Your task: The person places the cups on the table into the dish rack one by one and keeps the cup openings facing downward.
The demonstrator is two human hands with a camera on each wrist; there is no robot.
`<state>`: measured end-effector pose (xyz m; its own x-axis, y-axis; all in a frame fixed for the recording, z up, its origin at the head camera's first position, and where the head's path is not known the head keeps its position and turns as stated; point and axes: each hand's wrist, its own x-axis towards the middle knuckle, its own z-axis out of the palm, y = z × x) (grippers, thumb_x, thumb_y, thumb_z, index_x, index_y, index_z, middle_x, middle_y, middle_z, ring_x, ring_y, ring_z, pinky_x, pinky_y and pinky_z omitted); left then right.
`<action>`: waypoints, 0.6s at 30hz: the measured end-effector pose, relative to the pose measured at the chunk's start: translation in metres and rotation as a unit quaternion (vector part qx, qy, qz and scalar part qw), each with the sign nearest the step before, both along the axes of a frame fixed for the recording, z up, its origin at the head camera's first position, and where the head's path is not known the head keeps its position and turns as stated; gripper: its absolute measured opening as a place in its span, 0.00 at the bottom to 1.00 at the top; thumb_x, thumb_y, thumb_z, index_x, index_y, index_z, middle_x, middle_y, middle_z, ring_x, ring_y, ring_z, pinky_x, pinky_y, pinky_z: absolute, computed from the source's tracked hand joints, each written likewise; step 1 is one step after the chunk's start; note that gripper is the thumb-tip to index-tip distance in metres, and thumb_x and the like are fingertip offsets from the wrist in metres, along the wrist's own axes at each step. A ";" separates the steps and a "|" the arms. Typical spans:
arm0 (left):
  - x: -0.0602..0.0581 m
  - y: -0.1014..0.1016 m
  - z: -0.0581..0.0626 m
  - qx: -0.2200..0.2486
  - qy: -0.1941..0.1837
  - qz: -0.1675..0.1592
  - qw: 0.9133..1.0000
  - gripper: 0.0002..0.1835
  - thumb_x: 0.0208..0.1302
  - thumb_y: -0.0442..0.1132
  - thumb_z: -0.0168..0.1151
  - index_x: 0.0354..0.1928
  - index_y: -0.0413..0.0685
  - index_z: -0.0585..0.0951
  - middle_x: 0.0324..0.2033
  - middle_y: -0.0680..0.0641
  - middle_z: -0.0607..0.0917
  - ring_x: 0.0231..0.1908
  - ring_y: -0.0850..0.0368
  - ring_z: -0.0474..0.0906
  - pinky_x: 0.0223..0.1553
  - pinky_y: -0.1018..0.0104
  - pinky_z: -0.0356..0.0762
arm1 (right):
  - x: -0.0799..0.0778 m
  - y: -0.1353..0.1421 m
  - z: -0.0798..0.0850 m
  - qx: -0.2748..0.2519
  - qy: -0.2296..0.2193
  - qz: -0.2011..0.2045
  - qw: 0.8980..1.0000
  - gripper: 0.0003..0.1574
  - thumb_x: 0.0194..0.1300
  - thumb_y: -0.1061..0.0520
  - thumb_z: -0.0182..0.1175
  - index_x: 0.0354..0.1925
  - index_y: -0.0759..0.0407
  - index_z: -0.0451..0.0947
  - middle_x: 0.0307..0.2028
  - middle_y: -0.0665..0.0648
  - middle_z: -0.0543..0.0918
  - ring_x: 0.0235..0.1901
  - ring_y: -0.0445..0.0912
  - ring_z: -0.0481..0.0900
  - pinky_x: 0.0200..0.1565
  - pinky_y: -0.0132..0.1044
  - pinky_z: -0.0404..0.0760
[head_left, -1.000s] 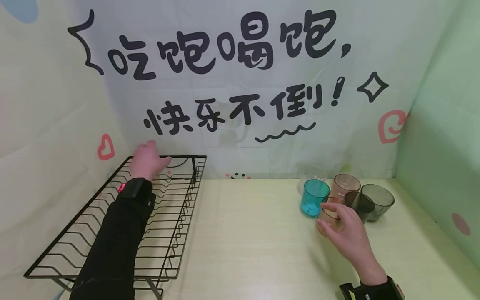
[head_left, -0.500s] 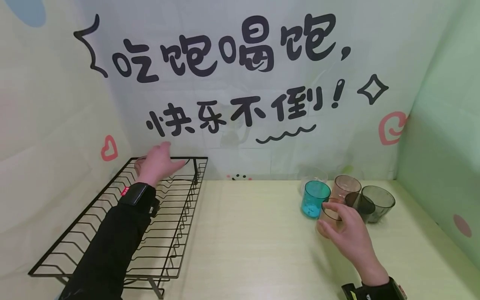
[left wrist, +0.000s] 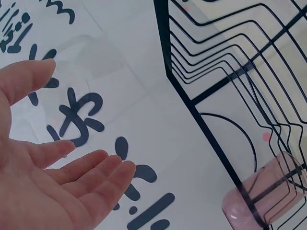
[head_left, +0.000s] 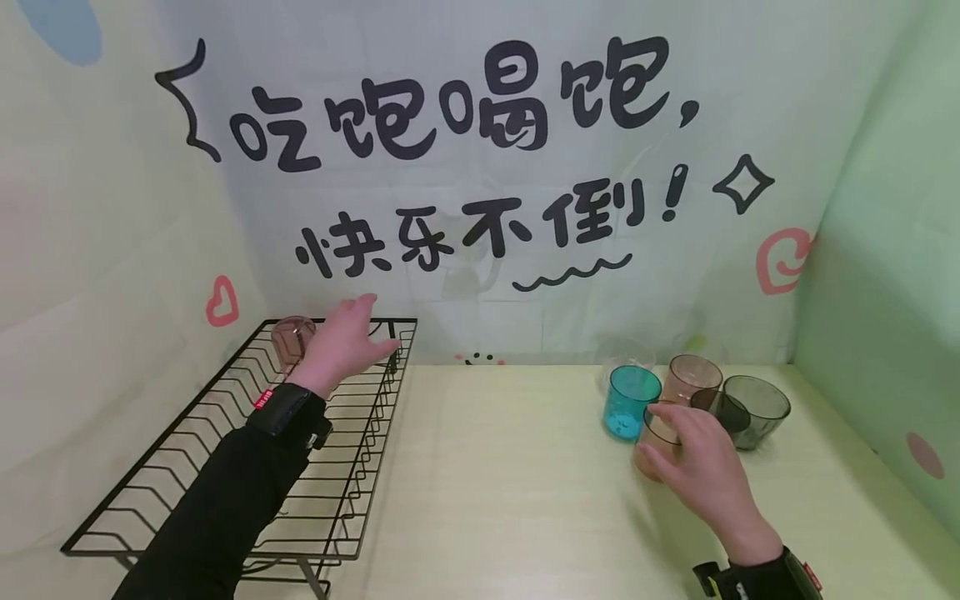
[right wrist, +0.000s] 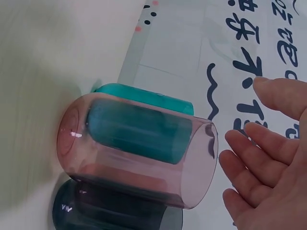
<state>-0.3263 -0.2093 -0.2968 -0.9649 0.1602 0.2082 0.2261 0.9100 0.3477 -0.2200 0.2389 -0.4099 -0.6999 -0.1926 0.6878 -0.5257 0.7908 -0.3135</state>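
Note:
My left hand (head_left: pixel 341 346) hovers over the far end of the black wire rack (head_left: pixel 360 557), fingers spread and holding nothing. Just left of it, a pink glass (head_left: pixel 288 337) stands base up in the rack's far left corner. The left wrist view shows that pink glass (left wrist: pixel 240 206) apart from the fingers. On the right side of the table, my right hand (head_left: pixel 701 475) is beside the rim of another pink glass (head_left: pixel 647 457), its fingers loosely bent. In the right wrist view this pink glass (right wrist: pixel 139 167) stands between table and fingertips; whether they touch is hard to tell.
Around the right hand stand a teal glass (head_left: pixel 626 408), a third pink glass (head_left: pixel 692 375), and dark grey glasses, one being a grey glass (head_left: pixel 761 408) at the right. A clear glass (head_left: pixel 626 350) is partly hidden behind the teal one. Printed cloth walls (head_left: pixel 480 333) enclose the table.
The left hand has moved right, away from the pink glass on the rack, which has come into view. The right hand has stayed at its glass. The head view has shifted slightly.

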 end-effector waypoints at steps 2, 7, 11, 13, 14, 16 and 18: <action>0.003 0.004 -0.001 -0.005 0.003 -0.006 1.000 0.45 0.64 0.48 0.65 0.73 0.30 0.56 0.66 0.25 0.64 0.65 0.31 0.62 0.62 0.37 0.64 | -0.001 0.000 0.000 0.003 -0.008 0.002 1.000 0.33 0.44 0.65 0.78 0.51 0.67 0.79 0.45 0.64 0.83 0.49 0.62 0.77 0.52 0.56 0.71; 0.011 0.014 -0.002 -0.019 0.006 -0.027 0.999 0.45 0.64 0.49 0.67 0.72 0.30 0.57 0.66 0.26 0.64 0.66 0.32 0.61 0.64 0.39 0.63 | 0.000 0.001 0.001 0.006 -0.031 0.006 0.999 0.35 0.46 0.64 0.78 0.53 0.68 0.78 0.47 0.65 0.82 0.51 0.63 0.75 0.53 0.57 0.70; 0.016 0.022 -0.003 -0.030 0.011 -0.042 0.999 0.46 0.62 0.50 0.68 0.72 0.30 0.58 0.66 0.26 0.66 0.65 0.32 0.63 0.64 0.40 0.64 | -0.001 0.004 0.002 0.020 -0.034 0.009 0.999 0.36 0.45 0.63 0.78 0.54 0.68 0.77 0.48 0.65 0.82 0.52 0.63 0.75 0.54 0.57 0.70; 0.019 0.027 -0.004 -0.036 0.011 -0.048 0.998 0.47 0.61 0.50 0.69 0.72 0.31 0.59 0.65 0.27 0.66 0.65 0.33 0.64 0.63 0.41 0.65 | -0.002 0.005 0.004 0.032 -0.031 0.011 0.999 0.37 0.45 0.63 0.78 0.54 0.69 0.77 0.49 0.66 0.82 0.52 0.63 0.75 0.54 0.57 0.70; 0.021 0.029 -0.004 -0.037 0.009 -0.051 0.998 0.47 0.61 0.50 0.69 0.72 0.31 0.59 0.65 0.28 0.67 0.64 0.33 0.64 0.63 0.41 0.66 | -0.002 0.005 0.005 0.038 -0.029 0.013 0.999 0.37 0.45 0.62 0.78 0.54 0.69 0.77 0.49 0.66 0.82 0.52 0.63 0.75 0.54 0.57 0.70; 0.025 0.034 -0.004 -0.043 0.004 -0.055 0.998 0.47 0.61 0.52 0.69 0.73 0.33 0.59 0.65 0.29 0.67 0.64 0.34 0.65 0.61 0.40 0.68 | -0.002 0.006 0.007 0.053 -0.030 0.015 0.998 0.37 0.45 0.61 0.79 0.54 0.69 0.77 0.50 0.66 0.82 0.52 0.64 0.75 0.55 0.58 0.70; 0.029 0.039 -0.003 -0.049 0.000 -0.059 0.997 0.47 0.60 0.53 0.69 0.73 0.35 0.60 0.66 0.31 0.67 0.65 0.35 0.65 0.59 0.39 0.70 | -0.003 0.007 0.009 0.068 -0.035 0.015 0.997 0.38 0.46 0.60 0.79 0.54 0.69 0.77 0.50 0.66 0.81 0.53 0.64 0.74 0.55 0.58 0.69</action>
